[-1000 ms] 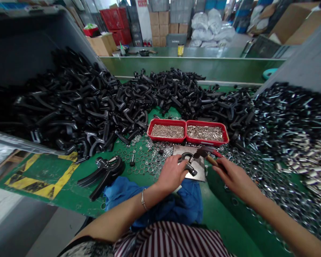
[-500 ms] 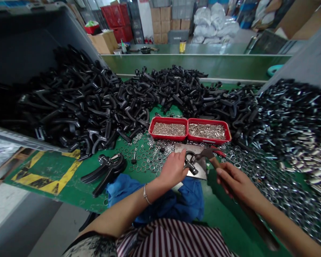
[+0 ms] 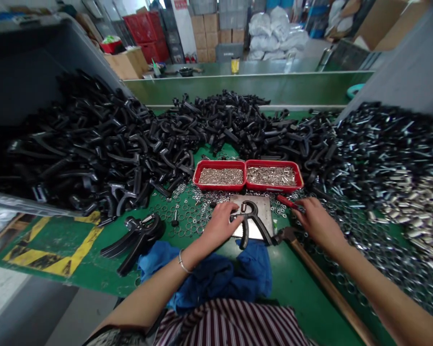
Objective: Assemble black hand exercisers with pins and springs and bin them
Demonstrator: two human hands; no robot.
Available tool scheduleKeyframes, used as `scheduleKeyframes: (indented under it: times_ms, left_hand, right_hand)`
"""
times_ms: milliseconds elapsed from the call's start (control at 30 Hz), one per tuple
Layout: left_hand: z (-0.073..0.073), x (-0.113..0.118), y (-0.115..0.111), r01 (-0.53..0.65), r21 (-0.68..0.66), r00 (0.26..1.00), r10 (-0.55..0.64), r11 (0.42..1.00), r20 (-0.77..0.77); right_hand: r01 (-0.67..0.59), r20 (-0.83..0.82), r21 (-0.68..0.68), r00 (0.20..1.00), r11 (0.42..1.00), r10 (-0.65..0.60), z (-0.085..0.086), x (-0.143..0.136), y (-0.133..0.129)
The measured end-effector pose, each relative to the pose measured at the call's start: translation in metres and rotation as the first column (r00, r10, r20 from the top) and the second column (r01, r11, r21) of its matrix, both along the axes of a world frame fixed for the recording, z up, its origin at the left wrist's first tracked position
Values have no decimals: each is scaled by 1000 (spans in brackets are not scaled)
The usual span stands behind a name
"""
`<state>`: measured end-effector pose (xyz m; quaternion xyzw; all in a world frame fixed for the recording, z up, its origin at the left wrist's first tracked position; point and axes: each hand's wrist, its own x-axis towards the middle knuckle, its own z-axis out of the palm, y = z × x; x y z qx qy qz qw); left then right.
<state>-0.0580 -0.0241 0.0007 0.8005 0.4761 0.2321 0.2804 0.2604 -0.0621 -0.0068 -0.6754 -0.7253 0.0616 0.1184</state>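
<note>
My left hand (image 3: 222, 222) pinches the edge of a black hand grip exerciser (image 3: 257, 221), whose two handles spread toward me over a flat metal plate (image 3: 237, 198). My right hand (image 3: 319, 223) has its fingertips closed on the end of a red-handled tool (image 3: 286, 200) near the front of the red trays; its exact kind is unclear. A hammer (image 3: 319, 278) with a wooden handle lies on the green table, its head beside the plate. Another black hand grip exerciser (image 3: 139, 238) with a spring lies to the left.
Two red trays (image 3: 220, 187) of small metal parts stand behind the plate. Heaps of black handles (image 3: 130, 139) fill the back and left. Metal rings (image 3: 368, 264), black-headed bolts (image 3: 393, 144) and metal sleeves (image 3: 426, 211) cover the right. A blue cloth (image 3: 216, 278) lies in front of me.
My right hand has let go of the hammer, now lying on the table, and has moved to the red-handled tool. The grip exerciser has turned, with its handles now toward me.
</note>
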Motion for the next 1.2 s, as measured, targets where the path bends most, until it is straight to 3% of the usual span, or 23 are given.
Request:
scheduleKeyframes:
  times_ms: [100, 233, 333, 433, 500, 567, 600, 667, 867, 1033, 1200]
  left_hand:
    - [-3, 7, -6, 9, 52, 997, -4, 999, -82]
    - [-3, 19, -8, 26, 69, 984, -13, 997, -176]
    - [-1, 21, -6, 33, 50, 978, -22, 998, -209]
    - [0, 18, -3, 48, 27, 974, -41, 998, -221]
    - [0, 17, -2, 48, 12, 975, -45, 999, -220]
    - [0, 16, -1, 43, 0, 975, -42, 999, -219]
    - [0, 16, -1, 42, -2, 975, -41, 999, -220]
    - [1, 16, -1, 44, -6, 974, -44, 999, -222]
    - [0, 16, 0, 47, -18, 971, -49, 999, -236]
    - [-1, 17, 0, 46, -16, 968, -49, 999, -245]
    - [-1, 15, 0, 42, -17, 970, -45, 999, -239]
  right_hand:
    - [12, 154, -13, 988, 1000, -10, -5, -15, 24]
    - [-2, 216, -50, 976, 999, 13, -2, -15, 30]
    - [35, 112, -24, 993, 999, -32, 14, -6, 24]
    - [99, -204, 25, 975, 995, -92, 36, -15, 17]
    - [107, -526, -15, 845, 994, -99, 45, -36, 15]
    - [75, -780, -86, 616, 993, -114, 46, -63, 15]
    - [56, -849, -114, 513, 992, -127, 44, -77, 16]
    - [33, -899, -152, 410, 988, -153, 34, -99, 19]
    - [11, -910, -190, 372, 982, -181, 10, -115, 25]
    - [19, -911, -206, 362, 978, -199, 11, -115, 26]
    - [12, -887, -198, 423, 980, -185, 13, -117, 24]
